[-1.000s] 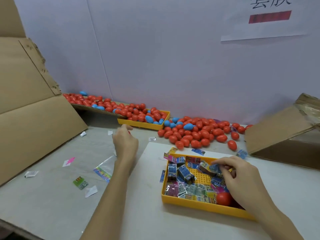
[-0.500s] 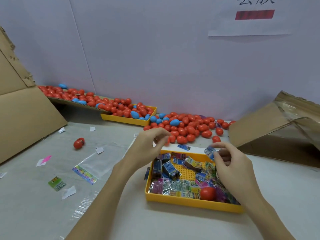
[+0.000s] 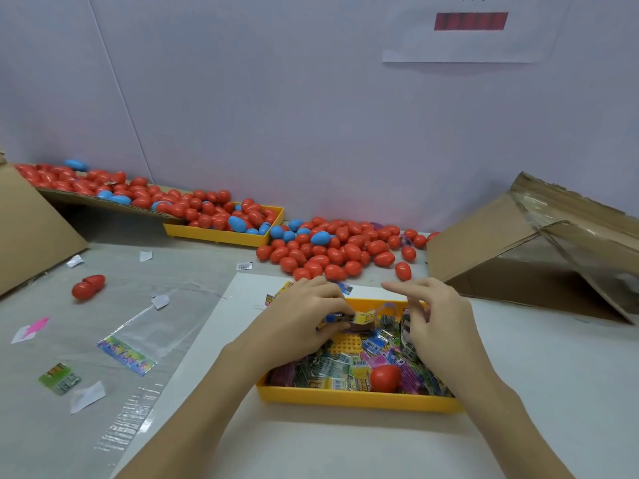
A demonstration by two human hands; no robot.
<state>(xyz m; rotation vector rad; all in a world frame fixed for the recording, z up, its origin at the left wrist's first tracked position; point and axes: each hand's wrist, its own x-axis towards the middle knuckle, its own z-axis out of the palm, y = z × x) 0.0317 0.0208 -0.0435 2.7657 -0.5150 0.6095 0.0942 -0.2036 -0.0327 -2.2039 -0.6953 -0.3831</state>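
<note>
**Both hands back on a packet over the tray**

Your left hand (image 3: 304,316) has come in from the left of the tabletop (image 3: 345,444). It now sits close to your right hand (image 3: 439,326) at centre frame. Left pinches a small packet (image 3: 363,319) just above the yellow tray (image 3: 345,399), far half. Can't tell if right grips it too. The red egg (image 3: 88,288) now lies loose at mid-left, so I'd say the next fill is starting. Packet is tiny, with yellow-blue print and crinkly clear wrap.

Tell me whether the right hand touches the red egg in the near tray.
Apart: head view shows packets between the right hand and red egg.
</note>
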